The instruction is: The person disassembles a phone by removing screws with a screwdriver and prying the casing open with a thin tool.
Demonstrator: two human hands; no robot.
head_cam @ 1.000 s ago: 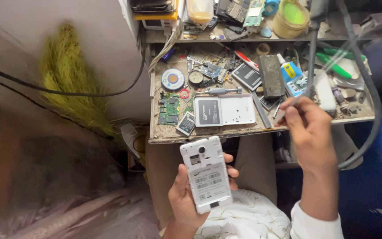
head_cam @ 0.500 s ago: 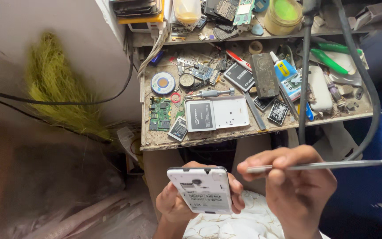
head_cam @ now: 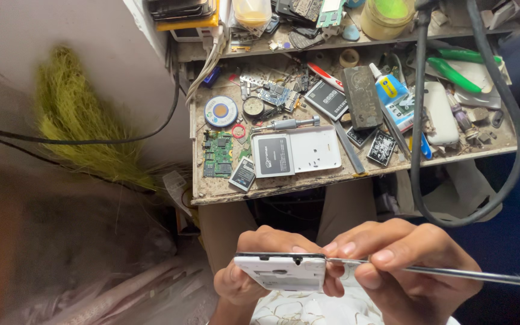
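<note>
White phone (head_cam: 281, 274) sits low in view above the lap, gripped edge-on by the left hand (head_cam: 242, 277). Close beside it, the right hand (head_cam: 401, 271) pinches a thin metal tool (head_cam: 452, 275) whose tip meets the phone's top edge, below the cluttered workbench (head_cam: 212, 192).

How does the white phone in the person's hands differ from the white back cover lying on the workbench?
The white phone is held edge-on in the left hand, with the right hand pressing a thin metal tool at its edge; the white back cover lies flat and untouched on the workbench. The phone looks thicker; the cover is a thin shell. Both are white.
</note>
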